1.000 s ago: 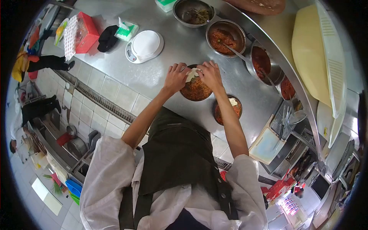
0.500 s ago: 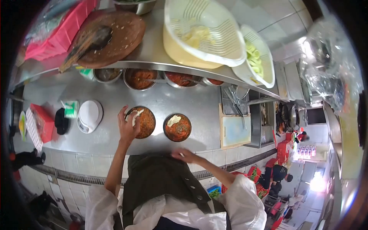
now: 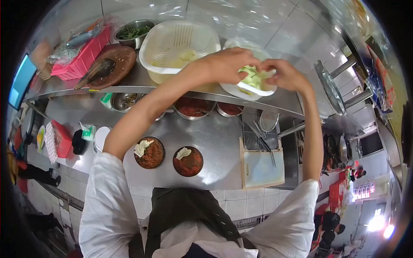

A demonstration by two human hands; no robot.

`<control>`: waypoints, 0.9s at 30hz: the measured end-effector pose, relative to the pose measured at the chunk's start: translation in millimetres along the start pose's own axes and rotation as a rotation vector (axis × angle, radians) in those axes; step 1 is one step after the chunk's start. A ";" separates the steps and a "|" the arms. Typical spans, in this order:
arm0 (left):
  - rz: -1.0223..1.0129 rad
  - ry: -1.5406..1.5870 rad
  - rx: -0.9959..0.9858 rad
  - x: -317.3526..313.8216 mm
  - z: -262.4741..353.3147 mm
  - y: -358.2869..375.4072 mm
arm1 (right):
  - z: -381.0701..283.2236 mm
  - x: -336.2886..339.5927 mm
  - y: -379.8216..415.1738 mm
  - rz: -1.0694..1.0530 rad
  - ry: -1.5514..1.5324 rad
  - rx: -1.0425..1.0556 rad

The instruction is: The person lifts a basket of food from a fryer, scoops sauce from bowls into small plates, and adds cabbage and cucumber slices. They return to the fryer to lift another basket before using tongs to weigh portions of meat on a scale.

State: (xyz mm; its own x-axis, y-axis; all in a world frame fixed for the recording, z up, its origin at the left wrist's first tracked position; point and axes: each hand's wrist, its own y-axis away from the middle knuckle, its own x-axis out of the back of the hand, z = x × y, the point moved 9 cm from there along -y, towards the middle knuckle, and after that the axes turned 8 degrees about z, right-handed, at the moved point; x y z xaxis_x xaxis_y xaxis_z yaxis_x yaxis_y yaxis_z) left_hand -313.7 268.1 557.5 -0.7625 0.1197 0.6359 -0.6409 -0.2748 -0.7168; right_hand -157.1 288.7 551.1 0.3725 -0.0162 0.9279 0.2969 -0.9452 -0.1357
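My left hand [image 3: 234, 65] reaches over the white basket [image 3: 241, 91] on the raised shelf, its thumb and fingers apart above the pale green slices [image 3: 253, 78]. From the right side, my right hand [image 3: 286, 75] curves over the same basket, thumb and fingertips parted beside the slices. Nothing shows clearly gripped in either hand. On the lower counter sit two round dark dishes, a left one [image 3: 154, 157] and a right one [image 3: 189, 163], each with reddish-brown food and a pale piece on top.
A larger white basket [image 3: 150, 56], a brown round board [image 3: 122, 64] and a pink crate [image 3: 79, 60] stand on the shelf [image 3: 202, 95]. Below are pots of red sauce [image 3: 192, 107], a cutting board [image 3: 262, 167] with a rack behind it, and a white scale [image 3: 101, 136].
My left hand has left the left dish and risen to the shelf basket. My right hand has moved up from the counter's front edge to it. The view has shifted.
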 end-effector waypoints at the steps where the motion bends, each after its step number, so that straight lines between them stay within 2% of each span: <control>1: -0.257 0.014 0.168 -39.9 -27.6 -13.9 | 23.0 -23.6 -14.9 -0.208 0.028 0.014; 2: -0.508 0.030 0.340 -71.7 -49.3 -13.8 | 23.5 -32.5 -18.9 -0.269 0.089 -0.020; 3: -0.559 -0.021 0.364 -80.4 -56.1 -16.9 | 19.7 -41.6 -24.4 -0.326 0.152 -0.053; 5: -0.661 -0.123 0.421 -95.2 -72.5 -19.1 | 15.2 -46.8 -31.8 -0.277 0.230 0.057; 6: -0.697 -0.080 0.467 -102.2 -81.6 -15.9 | 14.1 -51.6 -33.1 -0.254 0.261 0.108; 9: -0.695 -0.163 0.462 -96.7 -75.9 -16.5 | 23.6 -51.9 -33.4 -0.150 0.321 0.059; 13: -0.693 -0.154 0.563 -82.0 -72.6 -24.0 | 36.5 -36.3 -41.4 -0.016 0.196 0.234; 14: -0.698 -0.180 0.543 -82.9 -78.7 -23.7 | 41.5 -26.1 -43.4 0.033 0.069 0.172; 17: -0.467 -0.187 0.438 -64.1 -75.4 -38.7 | 31.0 13.1 -30.7 0.237 -0.117 0.257; 20: 0.095 0.377 0.638 -32.2 -50.8 -48.9 | 17.4 45.9 -3.7 0.522 -0.484 0.242; 21: 0.207 0.471 0.598 -26.8 -30.1 -49.2 | 10.9 52.4 10.6 0.608 -0.642 0.229; 23: 0.387 0.596 0.569 -19.7 5.8 -27.9 | -12.0 42.3 38.2 0.706 -0.922 0.235; 25: 0.509 0.664 0.586 -23.4 32.5 8.6 | -35.4 14.4 65.2 0.784 -0.916 0.231; 26: 0.580 0.682 0.671 -29.5 39.5 37.1 | -48.2 2.1 80.0 0.835 -0.902 0.238; 27: 0.652 0.695 0.737 -32.4 45.6 65.0 | -64.5 -20.5 90.5 0.786 -0.968 0.173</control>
State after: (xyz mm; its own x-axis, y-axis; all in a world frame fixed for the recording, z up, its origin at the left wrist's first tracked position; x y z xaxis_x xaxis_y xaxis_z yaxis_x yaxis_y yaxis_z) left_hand -326.6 202.8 503.4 -0.9543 0.1814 -0.2376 -0.0850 -0.9267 -0.3661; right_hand -194.6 182.5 542.2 0.9697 -0.2395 -0.0486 -0.2133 -0.7325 -0.6465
